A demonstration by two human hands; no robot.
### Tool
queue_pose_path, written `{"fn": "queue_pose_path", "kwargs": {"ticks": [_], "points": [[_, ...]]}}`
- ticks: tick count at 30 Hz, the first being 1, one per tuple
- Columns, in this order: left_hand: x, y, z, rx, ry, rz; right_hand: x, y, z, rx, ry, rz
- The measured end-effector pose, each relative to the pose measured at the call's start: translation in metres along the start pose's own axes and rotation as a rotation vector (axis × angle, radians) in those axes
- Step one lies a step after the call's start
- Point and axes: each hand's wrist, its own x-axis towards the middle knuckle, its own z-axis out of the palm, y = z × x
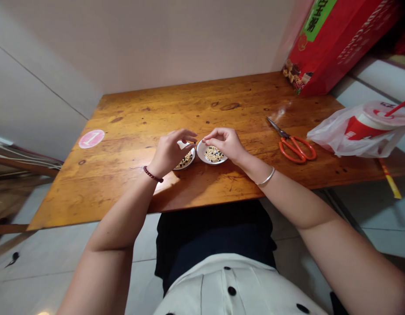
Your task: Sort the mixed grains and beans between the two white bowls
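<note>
Two small white bowls stand side by side on the wooden table, each with small round cream and black pieces that look like beads or beans. My left hand [171,151] is over the left bowl [193,159] and hides part of it. A small dark round piece shows at its pinched thumb and fingertip. Above the right bowl [200,154], my right hand [226,142] has thumb and forefinger pressed together near its far rim. What that pinch holds is too small to make out. The fingertips of both hands face each other, slightly apart.
Orange-handled scissors [292,146] lie right of the bowls. Beyond them are a lidded red-and-white cup [366,127] in a plastic bag [330,133] and a large red box [340,48]. A pink round sticker [91,139] marks the table's left side. A wall borders the back edge.
</note>
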Motion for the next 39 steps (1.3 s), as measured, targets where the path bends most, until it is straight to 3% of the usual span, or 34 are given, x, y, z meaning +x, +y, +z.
{"fn": "queue_pose_path", "kwargs": {"ticks": [8, 21, 39], "points": [[0.0, 0.001, 0.0, 0.013, -0.004, 0.025, -0.001, 0.0, -0.001, -0.064, -0.023, -0.047], [0.001, 0.003, 0.0, 0.059, -0.014, 0.045, -0.001, 0.003, -0.004, -0.062, -0.069, -0.005], [-0.001, 0.005, 0.001, -0.166, -0.048, -0.082, -0.008, -0.009, 0.0, -0.024, -0.138, 0.125]]}}
